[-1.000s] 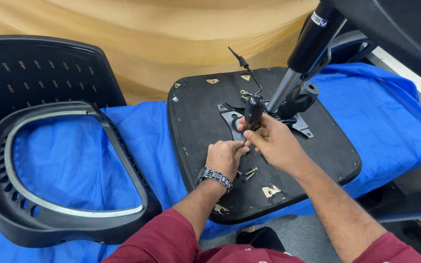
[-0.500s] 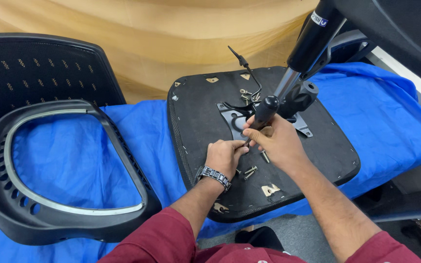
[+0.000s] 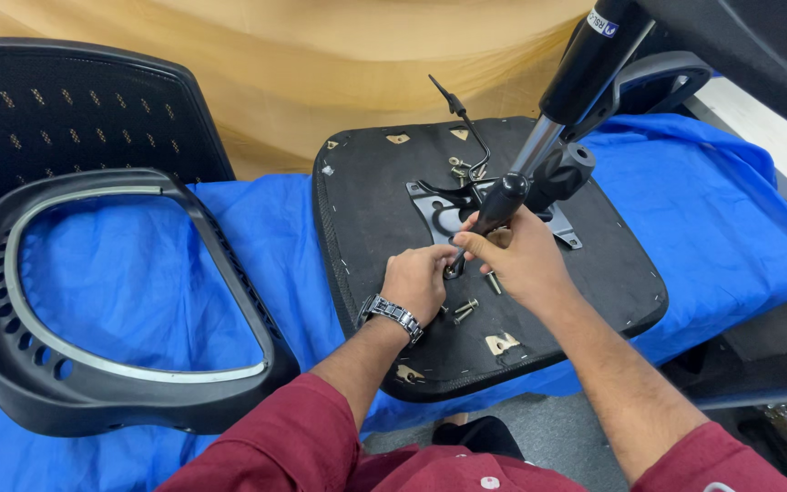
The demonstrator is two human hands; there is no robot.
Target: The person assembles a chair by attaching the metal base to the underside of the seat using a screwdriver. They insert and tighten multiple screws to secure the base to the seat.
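1. Black fabric-covered underside of an office chair seat [image 3: 375, 228] lay face down on a blue cloth-draped table [image 3: 138, 282], with the grey metal mounting plate [image 3: 444, 214] in the middle and the gas cylinder column [image 3: 585, 68] sticking up out of it.
2. Right hand [image 3: 516, 260] was closed around a black-handled screwdriver [image 3: 498, 205]. Compared with a second back the handle had swung up and leaned away toward the column, so the tip now came down at a slant near the plate's front edge.
3. Left hand [image 3: 416, 282] was curled loosely right at the tool tip, fingers pinched round something small there. Probably a screw, but I couldn't tell, it was hidden.
4. My read: that shift looked like the driver getting lined up onto a fastener, with the steadying hand barely moved.
5. A couple of loose silver bolts [image 3: 465, 310] sat on the seat just beside the wrist with the metal watch [image 3: 393, 314].
6. Off to the left, well apart, lay the black plastic backrest frame [image 3: 38, 383].
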